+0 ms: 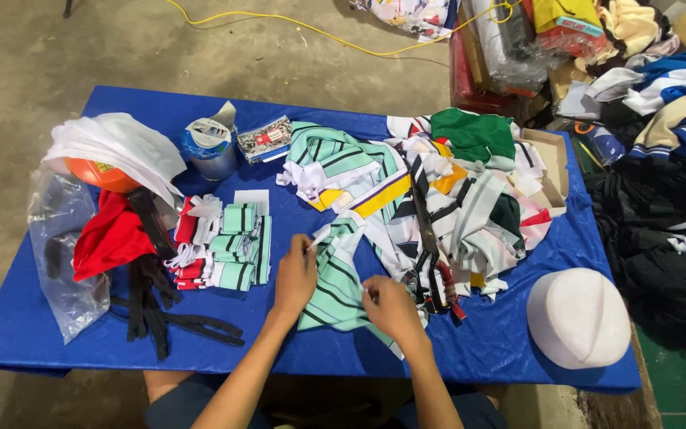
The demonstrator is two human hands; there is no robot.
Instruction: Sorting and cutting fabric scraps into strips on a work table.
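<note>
My left hand (295,274) pinches the white edge of a mint-green striped fabric piece (335,278) lying on the blue table (510,334). My right hand (389,306) grips the same piece at its right side. Just left of my hands sits a stack of folded striped pieces (232,246), green-and-white with some red-and-white. A big heap of mixed striped fabric (438,199) spreads behind and to the right of my hands.
A white dome-shaped form (578,316) sits at the table's right front. Black straps (160,306), red cloth (109,238), a clear plastic bag (61,238), an orange ball under white cloth (105,171), a tape roll (208,147) lie left. Clothes piles (660,199) stand right.
</note>
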